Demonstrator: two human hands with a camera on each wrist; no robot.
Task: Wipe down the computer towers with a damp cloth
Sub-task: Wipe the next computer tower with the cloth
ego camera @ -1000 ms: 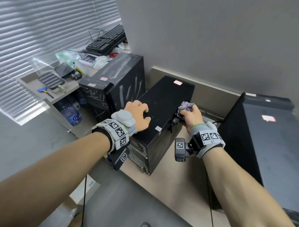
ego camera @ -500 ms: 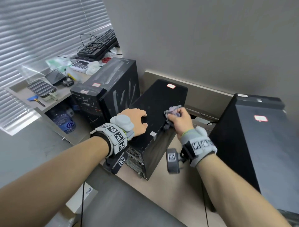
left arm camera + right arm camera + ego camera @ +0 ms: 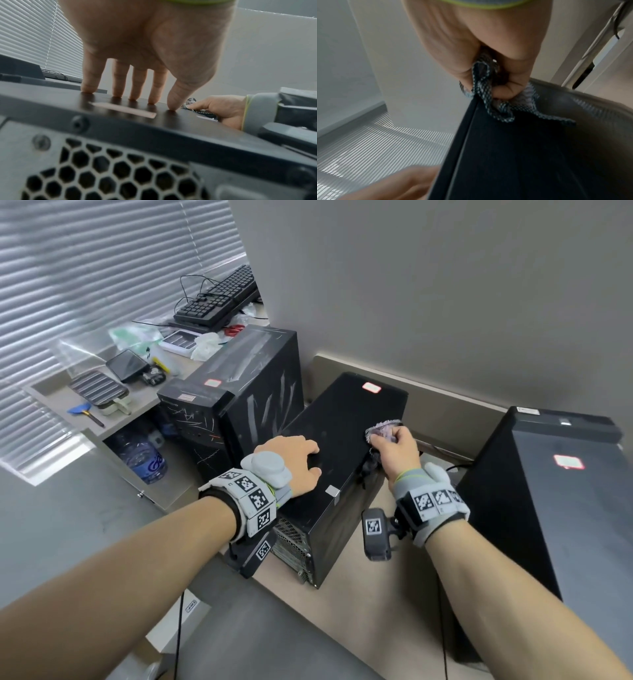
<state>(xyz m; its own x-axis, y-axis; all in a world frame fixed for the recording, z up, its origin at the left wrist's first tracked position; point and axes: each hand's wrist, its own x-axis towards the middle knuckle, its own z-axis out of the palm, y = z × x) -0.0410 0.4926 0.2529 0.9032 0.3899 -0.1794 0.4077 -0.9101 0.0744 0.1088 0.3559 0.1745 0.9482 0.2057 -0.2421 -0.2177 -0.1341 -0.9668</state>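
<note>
A black computer tower (image 3: 342,419) stands in the middle of the floor, its top facing me. My left hand (image 3: 294,462) lies on the near part of that top, fingers (image 3: 120,86) straight and spread, fingertips pressing the panel (image 3: 188,119). My right hand (image 3: 394,446) grips a bunched grey-purple cloth (image 3: 382,429) against the top's right edge. The cloth (image 3: 488,94), a checked weave, hangs over the edge below my curled fingers. Two more black towers stand beside it: a scuffed one (image 3: 246,392) to the left and a larger one (image 3: 561,491) to the right.
A low shelf (image 3: 61,395) at the left holds a keyboard (image 3: 219,299), a tablet, small tools and plastic bags, with a water bottle (image 3: 144,457) beneath. The grey wall (image 3: 428,285) runs behind the towers. A white box (image 3: 178,625) lies on the floor near my left arm.
My right hand has slid the cloth along the middle tower's right edge, first toward me, then away again. The left hand has stayed pressed on the top. My head shifted slightly.
</note>
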